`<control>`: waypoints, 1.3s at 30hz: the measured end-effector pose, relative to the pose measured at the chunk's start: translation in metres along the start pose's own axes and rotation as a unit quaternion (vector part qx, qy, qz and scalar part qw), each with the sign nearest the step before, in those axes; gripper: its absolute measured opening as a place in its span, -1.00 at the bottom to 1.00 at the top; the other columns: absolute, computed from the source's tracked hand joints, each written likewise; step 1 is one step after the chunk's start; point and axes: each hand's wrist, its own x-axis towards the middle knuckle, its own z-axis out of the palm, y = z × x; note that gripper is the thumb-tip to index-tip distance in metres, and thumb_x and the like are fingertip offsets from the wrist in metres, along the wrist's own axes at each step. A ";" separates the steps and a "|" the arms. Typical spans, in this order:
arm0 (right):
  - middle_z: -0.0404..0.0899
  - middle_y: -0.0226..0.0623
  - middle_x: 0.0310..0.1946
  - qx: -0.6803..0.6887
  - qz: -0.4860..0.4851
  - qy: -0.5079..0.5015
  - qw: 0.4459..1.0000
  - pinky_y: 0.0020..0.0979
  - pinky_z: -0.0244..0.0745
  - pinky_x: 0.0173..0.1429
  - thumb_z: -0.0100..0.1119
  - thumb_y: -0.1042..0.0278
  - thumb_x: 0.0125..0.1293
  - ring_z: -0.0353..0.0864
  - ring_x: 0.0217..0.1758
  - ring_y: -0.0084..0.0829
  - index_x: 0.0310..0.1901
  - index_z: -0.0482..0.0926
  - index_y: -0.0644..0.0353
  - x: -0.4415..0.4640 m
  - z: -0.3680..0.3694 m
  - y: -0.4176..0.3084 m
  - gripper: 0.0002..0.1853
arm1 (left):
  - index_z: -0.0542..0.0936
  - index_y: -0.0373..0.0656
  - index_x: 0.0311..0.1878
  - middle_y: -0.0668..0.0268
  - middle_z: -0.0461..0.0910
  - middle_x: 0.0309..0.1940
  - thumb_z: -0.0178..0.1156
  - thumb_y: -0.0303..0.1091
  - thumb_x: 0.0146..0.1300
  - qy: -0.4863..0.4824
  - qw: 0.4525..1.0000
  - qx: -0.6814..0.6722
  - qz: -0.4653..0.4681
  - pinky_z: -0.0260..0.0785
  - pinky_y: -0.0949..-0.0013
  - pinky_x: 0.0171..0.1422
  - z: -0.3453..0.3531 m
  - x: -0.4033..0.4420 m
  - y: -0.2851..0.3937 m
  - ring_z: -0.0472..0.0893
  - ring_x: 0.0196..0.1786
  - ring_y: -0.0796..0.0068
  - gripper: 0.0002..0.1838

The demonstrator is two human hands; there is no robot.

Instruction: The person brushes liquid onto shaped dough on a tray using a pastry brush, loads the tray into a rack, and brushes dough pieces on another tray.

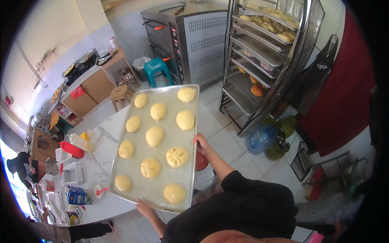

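A metal baking tray (170, 137) is held up in front of me, tilted in the view, over the edge of the marble-patterned table. Round, glossy yellow dough buns (154, 137) are spread over it in loose rows. Several are smooth, while a scored bun (177, 157) and two others bear cut or pressed lines. My right hand (200, 143) grips the tray's right edge. At the near-left edge, my left hand (146, 208) is closed on the rim, its fingers partly hidden beneath.
The white table (99, 162) carries a red squeeze bottle (71, 149), a cream-coloured bottle (81, 142) and a milk carton (79, 195). A tray rack (259, 60) stands right of a deck oven (202, 40). A teal stool (157, 72) and blue water jug (261, 139) occupy the floor. Other people are at left.
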 end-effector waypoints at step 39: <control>0.42 -0.16 -0.23 -0.044 -0.439 0.022 0.897 -0.17 0.51 -0.03 0.09 0.33 0.02 0.50 -0.16 -0.29 -0.18 0.39 0.31 0.014 0.041 -0.624 -0.67 | 0.39 -0.45 -0.11 0.03 0.54 -0.31 -0.06 -0.36 0.02 -0.622 0.753 -0.109 0.182 0.52 0.28 -0.20 0.461 -0.157 0.501 0.60 -0.34 0.24 -0.61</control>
